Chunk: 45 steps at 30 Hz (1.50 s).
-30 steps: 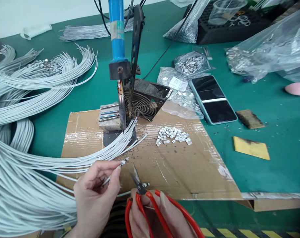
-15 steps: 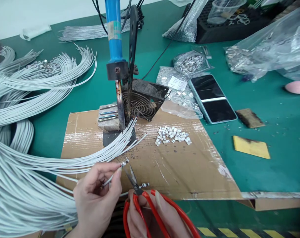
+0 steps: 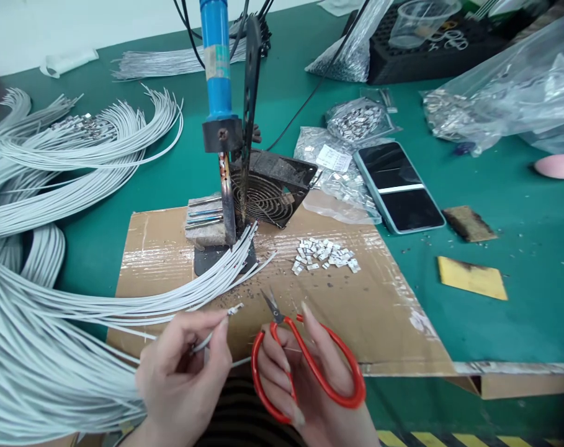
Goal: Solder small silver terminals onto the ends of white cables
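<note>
Between the thumb and fingers of my left hand (image 3: pixel 183 366) is a white wire (image 3: pixel 203 341), pinched just behind its tip. A small silvery metal terminal (image 3: pixel 235 309) sticks out past the fingertips on that wire. My right hand (image 3: pixel 316 379) holds red-handled scissors (image 3: pixel 278 318), with fingers and thumb through the loops. The dark blades are slightly apart and point up and left, to the right of the terminal and not touching it. Beyond both hands, a small pile of metal terminals (image 3: pixel 326 254) lies on the cardboard (image 3: pixel 356 329).
A blue soldering iron (image 3: pixel 216 74) stands in a holder behind the wire bundle (image 3: pixel 216 292). Near it are a dark fan (image 3: pixel 272 186), bagged parts (image 3: pixel 356 118) and a phone (image 3: pixel 400 186). A yellow sponge (image 3: pixel 472 277) lies at right; large white wire bundles (image 3: pixel 53 372) fill the left.
My right hand has drawn the scissors right, away from the terminal, and its fingers have spread in the loops. The left hand stays nearly still. A metal piece beside the scissors is out of sight.
</note>
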Each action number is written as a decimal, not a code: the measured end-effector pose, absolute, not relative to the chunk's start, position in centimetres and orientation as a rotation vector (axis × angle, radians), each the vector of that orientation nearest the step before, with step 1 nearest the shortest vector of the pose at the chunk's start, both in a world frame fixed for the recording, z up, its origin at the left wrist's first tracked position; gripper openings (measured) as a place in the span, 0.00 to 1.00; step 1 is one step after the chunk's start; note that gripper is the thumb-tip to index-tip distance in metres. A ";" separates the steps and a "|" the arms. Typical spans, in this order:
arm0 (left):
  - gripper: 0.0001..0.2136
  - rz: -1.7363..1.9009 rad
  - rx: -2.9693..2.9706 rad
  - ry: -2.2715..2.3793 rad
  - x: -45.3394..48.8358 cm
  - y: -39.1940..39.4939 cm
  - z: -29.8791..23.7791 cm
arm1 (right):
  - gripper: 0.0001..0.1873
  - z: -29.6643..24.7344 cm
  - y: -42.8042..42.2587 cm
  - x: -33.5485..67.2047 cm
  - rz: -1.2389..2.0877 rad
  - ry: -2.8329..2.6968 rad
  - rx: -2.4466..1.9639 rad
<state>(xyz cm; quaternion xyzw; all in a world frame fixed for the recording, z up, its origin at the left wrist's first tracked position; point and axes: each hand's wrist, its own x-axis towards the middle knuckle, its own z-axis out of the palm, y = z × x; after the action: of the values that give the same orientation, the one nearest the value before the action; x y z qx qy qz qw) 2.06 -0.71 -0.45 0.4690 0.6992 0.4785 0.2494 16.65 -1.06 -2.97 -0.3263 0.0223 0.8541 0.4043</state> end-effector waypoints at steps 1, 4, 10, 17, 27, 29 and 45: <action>0.03 1.316 1.164 1.887 2.0 -0.4 -0.3 | 0.35 -2.9 -1.1 16.8 2.138 0.031 -0.854; 0.02 1.331 0.943 1.781 1.5 0.4 -0.5 | 0.33 -2.7 -1.6 17.1 2.079 -0.070 -0.933; 0.06 1.263 0.896 1.620 0.0 0.3 -1.5 | 0.29 -2.7 -1.6 16.6 1.843 -0.646 -1.278; 0.07 1.152 0.885 1.705 1.4 0.1 0.1 | 0.18 -0.9 1.6 14.5 1.546 -0.713 -1.395; 0.10 0.980 0.861 1.681 1.6 -0.2 0.5 | 0.20 -2.7 2.2 14.3 1.746 -0.604 -1.205; 0.10 0.979 0.848 1.666 1.6 -0.1 0.5 | 0.21 -2.7 2.2 14.4 1.749 -0.634 -1.214; 0.08 0.985 0.964 1.680 1.8 -0.6 0.5 | 0.26 -2.9 2.6 14.3 1.814 -0.624 -1.182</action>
<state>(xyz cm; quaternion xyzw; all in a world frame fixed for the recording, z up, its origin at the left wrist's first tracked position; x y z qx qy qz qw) 1.76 -0.56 0.51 0.3926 0.6843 0.4011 0.4655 14.32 2.61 -2.88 -0.4736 -0.2499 0.7271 0.4297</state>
